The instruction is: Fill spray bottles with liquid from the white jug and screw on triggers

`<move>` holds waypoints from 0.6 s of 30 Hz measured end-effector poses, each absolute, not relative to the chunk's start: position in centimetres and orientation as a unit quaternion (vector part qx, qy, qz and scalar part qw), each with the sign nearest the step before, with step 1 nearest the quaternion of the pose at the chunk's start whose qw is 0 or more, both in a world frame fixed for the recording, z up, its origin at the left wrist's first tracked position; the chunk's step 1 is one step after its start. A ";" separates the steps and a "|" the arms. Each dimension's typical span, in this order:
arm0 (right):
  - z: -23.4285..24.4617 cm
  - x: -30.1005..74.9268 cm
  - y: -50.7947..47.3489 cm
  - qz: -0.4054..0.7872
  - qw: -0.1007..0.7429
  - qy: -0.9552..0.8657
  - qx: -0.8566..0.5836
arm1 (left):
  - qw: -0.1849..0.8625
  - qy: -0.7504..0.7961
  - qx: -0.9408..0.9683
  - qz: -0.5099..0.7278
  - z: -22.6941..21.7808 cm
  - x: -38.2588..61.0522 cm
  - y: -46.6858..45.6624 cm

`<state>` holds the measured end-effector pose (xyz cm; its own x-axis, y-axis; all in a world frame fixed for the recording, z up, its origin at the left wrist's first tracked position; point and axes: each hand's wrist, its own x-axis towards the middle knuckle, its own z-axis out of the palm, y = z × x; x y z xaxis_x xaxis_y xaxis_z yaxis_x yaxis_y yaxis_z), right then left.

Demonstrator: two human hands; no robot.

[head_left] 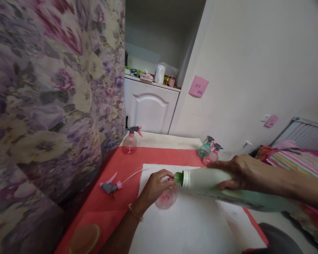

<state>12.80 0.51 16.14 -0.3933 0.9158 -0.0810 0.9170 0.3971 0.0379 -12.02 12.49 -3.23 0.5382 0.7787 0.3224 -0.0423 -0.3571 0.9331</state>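
My left hand point(154, 187) is closed round the neck of a small clear pink bottle point(166, 198) that stands on a white sheet point(190, 225). My right hand point(238, 171) grips a large pale green bottle point(222, 188), tipped on its side. Its green spout point(178, 177) sits at the mouth of the pink bottle. A loose pink and grey spray head point(110, 185) with a thin tube lies on the red cloth point(122, 165) to the left of my left hand.
A pink spray bottle point(130, 141) stands at the back left. Two more spray bottles point(210, 151), teal and pink, stand by the wall. A floral curtain point(50, 98) hangs at left. A white cabinet point(149, 107) is behind. A striped cloth point(299, 160) lies at right.
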 end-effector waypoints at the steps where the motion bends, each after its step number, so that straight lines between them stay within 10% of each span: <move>1: 16.2 12.7 0.5 -0.008 0.042 0.835 0.548 | 0.506 0.257 0.716 0.405 -3.1 -12.0 12.4; 18: 16.7 12.2 0.3 -0.012 0.052 0.834 0.550 | 0.516 0.244 0.710 0.411 -3.4 -12.0 12.5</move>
